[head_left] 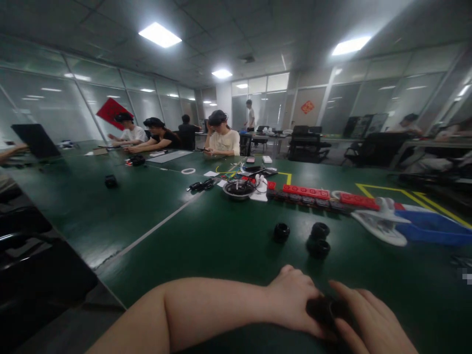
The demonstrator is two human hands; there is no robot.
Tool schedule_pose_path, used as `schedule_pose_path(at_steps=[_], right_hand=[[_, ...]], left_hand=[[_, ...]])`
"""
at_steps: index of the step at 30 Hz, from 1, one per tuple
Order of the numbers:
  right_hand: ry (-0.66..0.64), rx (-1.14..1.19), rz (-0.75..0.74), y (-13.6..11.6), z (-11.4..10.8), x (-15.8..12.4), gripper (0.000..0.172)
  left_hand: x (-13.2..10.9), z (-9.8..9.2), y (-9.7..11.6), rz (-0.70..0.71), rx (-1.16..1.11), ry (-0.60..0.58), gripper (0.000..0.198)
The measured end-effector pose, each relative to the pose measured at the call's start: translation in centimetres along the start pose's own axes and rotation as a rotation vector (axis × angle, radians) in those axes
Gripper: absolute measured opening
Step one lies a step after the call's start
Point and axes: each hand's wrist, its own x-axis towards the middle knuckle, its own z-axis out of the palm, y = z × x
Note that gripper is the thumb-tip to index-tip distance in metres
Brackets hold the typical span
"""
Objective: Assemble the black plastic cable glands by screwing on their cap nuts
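Dark object [320, 310] in hand at a busy green tabletop [206, 241]

The person's left hand [295, 297] is closed on the dark object at the near side of the tabletop; the right hand [372, 319] has its fingers curved about the object's other side, though blur leaves its grip uncertain. Beyond them lie a single black ring-shaped piece [281, 232] and, to its right, a close pair of similar pieces [319, 241].

The glossy surface carries a pale line [158, 228] running away diagonally and yellow lines [379, 188] on the right. Across the middle sit a round dish [239, 190] with dark contents, a row of red blocks [306, 191], a white shoe-like item [381, 228] and a blue bin [433, 228].

At the far side, a person in a pale top [223, 141] is seated, with others along the left. Glass partitions [33, 105] enclose the room, red diamond-shaped decorations [307, 107] hang there, and ceiling panels [160, 35] glow overhead.
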Motion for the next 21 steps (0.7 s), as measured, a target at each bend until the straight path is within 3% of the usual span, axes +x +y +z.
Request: schedule_pose_path(at_steps=[3, 8, 14, 21], right_hand=[[0.043, 0.025, 0.036, -1.3, -0.8, 0.4, 0.035], [-0.043, 0.146, 0.069, -2.6, -1.4, 1.0, 0.041], [-0.142, 0.257, 0.114, -3.0, -1.6, 1.3, 0.048], [-0.241, 0.187, 0.169, -2.8, -1.9, 1.4, 0.037]], left_hand=[[-0.1, 0.4, 0.3, -0.013, -0.013, 0.048, 0.044], [-0.2, 1.0, 0.3, -0.044, -0.104, 0.092, 0.041], [0.0, 1.0, 0.2, -0.074, -0.160, 0.050, 0.037], [0.3, 0.2, 0.9, -0.077, -0.171, -0.024, 0.019]])
